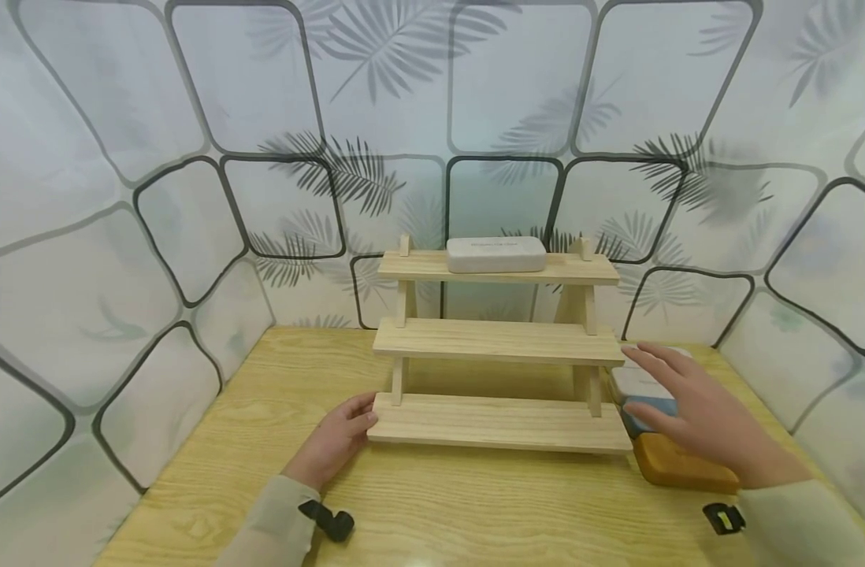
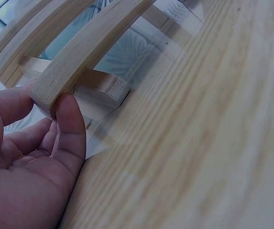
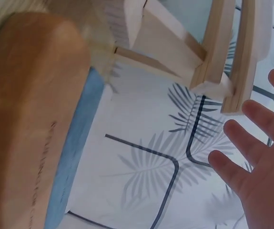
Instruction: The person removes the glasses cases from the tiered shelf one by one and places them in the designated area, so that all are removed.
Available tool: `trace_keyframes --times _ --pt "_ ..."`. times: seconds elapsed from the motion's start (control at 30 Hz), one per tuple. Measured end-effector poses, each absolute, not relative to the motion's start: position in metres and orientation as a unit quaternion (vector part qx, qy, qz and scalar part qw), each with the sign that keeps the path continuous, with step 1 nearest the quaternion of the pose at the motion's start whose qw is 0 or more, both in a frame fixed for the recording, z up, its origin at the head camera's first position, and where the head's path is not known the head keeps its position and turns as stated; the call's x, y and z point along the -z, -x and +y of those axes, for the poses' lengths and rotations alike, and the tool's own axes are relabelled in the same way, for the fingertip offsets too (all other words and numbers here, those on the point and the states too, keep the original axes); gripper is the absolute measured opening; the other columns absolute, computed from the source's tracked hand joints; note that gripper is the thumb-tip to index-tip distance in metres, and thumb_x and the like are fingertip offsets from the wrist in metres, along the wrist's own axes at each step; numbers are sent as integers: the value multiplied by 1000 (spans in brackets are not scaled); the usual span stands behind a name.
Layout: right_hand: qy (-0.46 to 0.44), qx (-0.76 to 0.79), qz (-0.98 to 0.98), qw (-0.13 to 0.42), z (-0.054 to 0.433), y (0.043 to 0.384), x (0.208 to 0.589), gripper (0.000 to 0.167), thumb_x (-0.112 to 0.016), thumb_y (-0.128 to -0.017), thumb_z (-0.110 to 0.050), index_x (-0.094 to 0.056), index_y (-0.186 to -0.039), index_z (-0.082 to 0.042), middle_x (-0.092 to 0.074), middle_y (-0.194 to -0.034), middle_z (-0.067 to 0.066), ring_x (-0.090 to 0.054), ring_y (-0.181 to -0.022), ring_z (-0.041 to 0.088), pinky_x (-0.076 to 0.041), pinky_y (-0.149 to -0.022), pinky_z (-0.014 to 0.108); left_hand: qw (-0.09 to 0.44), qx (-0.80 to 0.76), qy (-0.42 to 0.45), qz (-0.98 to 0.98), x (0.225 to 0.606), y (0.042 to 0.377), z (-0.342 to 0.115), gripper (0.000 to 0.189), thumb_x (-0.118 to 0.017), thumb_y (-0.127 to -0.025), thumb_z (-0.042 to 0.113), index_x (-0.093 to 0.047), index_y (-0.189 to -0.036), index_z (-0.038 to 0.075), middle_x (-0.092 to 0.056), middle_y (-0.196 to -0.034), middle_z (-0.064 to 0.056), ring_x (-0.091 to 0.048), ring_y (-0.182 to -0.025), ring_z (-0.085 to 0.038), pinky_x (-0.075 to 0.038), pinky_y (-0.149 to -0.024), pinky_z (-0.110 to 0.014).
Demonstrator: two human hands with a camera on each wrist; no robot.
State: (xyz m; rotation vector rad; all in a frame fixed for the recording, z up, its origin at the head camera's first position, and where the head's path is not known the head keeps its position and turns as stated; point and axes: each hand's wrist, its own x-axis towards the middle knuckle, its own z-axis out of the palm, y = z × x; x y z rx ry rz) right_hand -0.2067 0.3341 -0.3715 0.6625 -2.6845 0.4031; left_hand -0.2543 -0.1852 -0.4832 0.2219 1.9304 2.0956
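Observation:
A three-tier wooden display stand stands on the table, its boards rising in steps toward the back. My left hand grips the left end of the lowest board; in the left wrist view the thumb and a bent finger pinch that board end. On the top board lies a white oblong case with rounded corners. To the right of the stand, my right hand hovers with fingers spread, holding nothing. Below and beside it are an orange-brown case, a blue case and a whitish case, partly hidden by the hand.
The wood-grain tabletop runs under the stand and in front of it. A pale curtain with grey outlines and leaf prints encloses the back and both sides, close behind the stand.

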Motion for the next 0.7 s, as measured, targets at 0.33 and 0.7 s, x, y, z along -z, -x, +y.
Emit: trace_keyframes --times 0.33,0.7 --pt "-247 -128 -940 198 307 222 361 81 -78 -89 -40 -38 -158 -25 -40 -153 17 -40 -133 47 -38 -96 68 143 -723 -81 671 485 256 -186 57 -53 -107 16 -29 -154 -6 -44 -146 -24 -51 -126 -27 -46 -101 -33" --pt "-271 -129 -930 213 284 245 342 74 -75 -92 -38 -42 -155 -17 -40 -153 18 -38 -135 45 -36 -101 66 146 -721 -82 672 484 256 -186 56 -53 -107 15 -30 -154 -5 -46 -145 -23 -52 -126 -25 -47 -100 -31"
